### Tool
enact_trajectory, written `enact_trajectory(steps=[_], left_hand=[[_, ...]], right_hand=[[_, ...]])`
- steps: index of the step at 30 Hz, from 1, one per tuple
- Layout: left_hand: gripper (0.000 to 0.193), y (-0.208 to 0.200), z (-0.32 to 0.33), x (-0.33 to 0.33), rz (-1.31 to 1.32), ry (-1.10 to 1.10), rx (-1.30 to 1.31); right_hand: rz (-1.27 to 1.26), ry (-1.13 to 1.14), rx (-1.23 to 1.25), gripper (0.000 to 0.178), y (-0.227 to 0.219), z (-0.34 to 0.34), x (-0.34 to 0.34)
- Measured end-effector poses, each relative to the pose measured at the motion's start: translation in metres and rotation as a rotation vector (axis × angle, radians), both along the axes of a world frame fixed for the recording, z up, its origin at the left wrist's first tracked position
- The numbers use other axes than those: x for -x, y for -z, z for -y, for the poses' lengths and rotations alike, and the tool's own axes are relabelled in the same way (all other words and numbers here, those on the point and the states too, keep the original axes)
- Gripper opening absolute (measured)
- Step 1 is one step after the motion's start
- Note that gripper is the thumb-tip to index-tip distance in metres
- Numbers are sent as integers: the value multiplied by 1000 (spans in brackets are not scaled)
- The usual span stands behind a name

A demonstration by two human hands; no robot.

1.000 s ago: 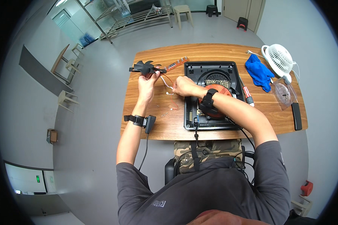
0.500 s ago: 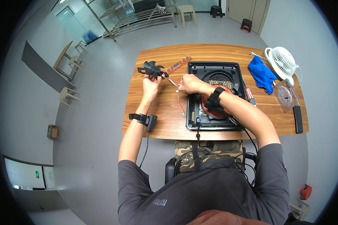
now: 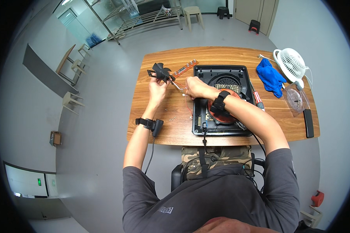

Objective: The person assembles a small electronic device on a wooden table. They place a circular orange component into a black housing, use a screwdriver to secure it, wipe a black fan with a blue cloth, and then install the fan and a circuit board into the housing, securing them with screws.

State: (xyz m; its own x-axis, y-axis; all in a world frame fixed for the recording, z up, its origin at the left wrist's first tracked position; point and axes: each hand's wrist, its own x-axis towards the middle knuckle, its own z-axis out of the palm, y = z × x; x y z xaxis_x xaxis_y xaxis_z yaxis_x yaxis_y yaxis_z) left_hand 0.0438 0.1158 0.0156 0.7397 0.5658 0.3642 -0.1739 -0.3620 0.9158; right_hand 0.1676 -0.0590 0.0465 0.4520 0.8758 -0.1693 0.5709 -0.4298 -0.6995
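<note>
My left hand (image 3: 158, 87) grips a black fan (image 3: 161, 72) by its underside, raised over the left part of the table. From the fan, red and white wires (image 3: 178, 86) run across to my right hand (image 3: 195, 87), whose closed fingers pinch them. Behind the wires lies a narrow orange-brown circuit board (image 3: 186, 67) with a row of small parts on it. Under my right forearm sits an opened black appliance housing (image 3: 243, 73), with a round coppery coil (image 3: 222, 117) in its nearer half. My right fingertips and the wire ends are too small to make out.
To the right are a screwdriver with a red and striped handle (image 3: 257, 99), a blue cloth (image 3: 270, 76), a white fan (image 3: 291, 62) and a clear plastic bag (image 3: 294, 100). A black bar-shaped thing (image 3: 308, 122) lies near the table's right edge. Tiny screws (image 3: 172, 118) lie left of the housing.
My left hand and the black fan have shifted slightly to the right, closer to my right hand. The wires between the hands hang slacker. My right hand stays in nearly the same place.
</note>
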Motion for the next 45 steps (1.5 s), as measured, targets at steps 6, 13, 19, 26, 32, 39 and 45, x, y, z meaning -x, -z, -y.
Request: enact_trajectory(steps=[6,13,19,26,32,39,45], left_hand=[[38,7,-3,3,-29,27,2],[36,8,-8,6,-49,85,4],[33,17,-20,8,3,121,75],[36,4,-8,11,-30,97,34],[36,10,-4,7,-10,117,65],[39,-3,8,3,-46,139,118],[42,-3,8,7,-35,125,66]], right_hand=[[96,53,-73,42,8,0,-5],[219,-6,13,29,18,-6,-13],[42,-101,101,30,7,-9,-12],[-343,-92,110,25,8,-13,-13],[-203,-98,176,24,-4,-14,-5],[-1,-133,270,28,8,-24,-10],[156,-134,197,43,5,-20,-8]])
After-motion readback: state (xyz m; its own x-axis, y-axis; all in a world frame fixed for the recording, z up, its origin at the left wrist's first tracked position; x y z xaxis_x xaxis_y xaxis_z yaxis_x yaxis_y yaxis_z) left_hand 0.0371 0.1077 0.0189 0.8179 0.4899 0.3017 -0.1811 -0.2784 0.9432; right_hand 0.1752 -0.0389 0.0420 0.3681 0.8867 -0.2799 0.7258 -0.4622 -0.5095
